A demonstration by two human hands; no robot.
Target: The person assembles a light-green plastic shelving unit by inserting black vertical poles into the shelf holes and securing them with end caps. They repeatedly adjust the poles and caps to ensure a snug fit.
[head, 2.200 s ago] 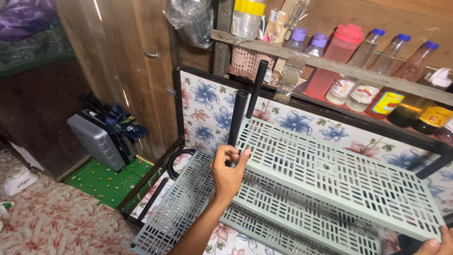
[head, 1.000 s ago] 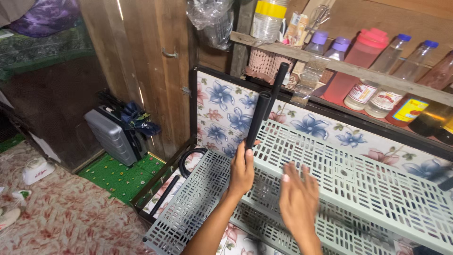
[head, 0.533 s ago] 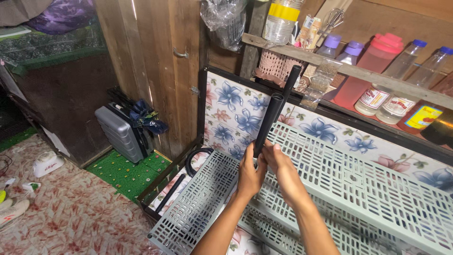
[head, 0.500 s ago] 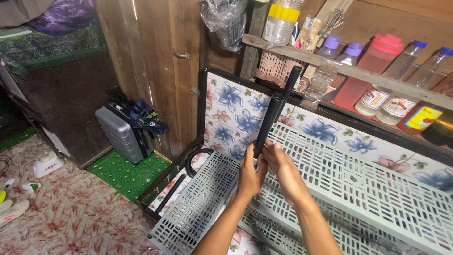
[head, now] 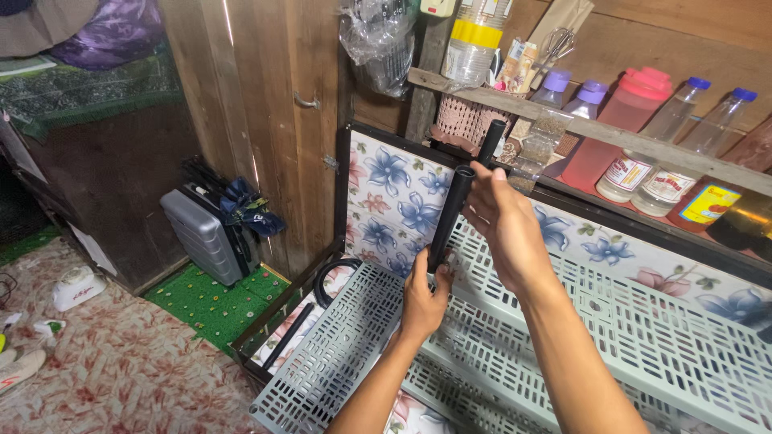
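Fingers of left hand wrapped round the base of a black tube, which stands tilted at the corner of the grey slotted shelf. Right hand at 1 o'clock from the left, fingers curled round the tube top. Second black tube just behind. Grey suitcase at 9 o'clock, bottles on the wooden ledge at 2 o'clock.

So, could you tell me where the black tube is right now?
In the head view it stands centre frame, the black tube gripped low by the left hand and high by the right hand, above the grey slotted shelf.
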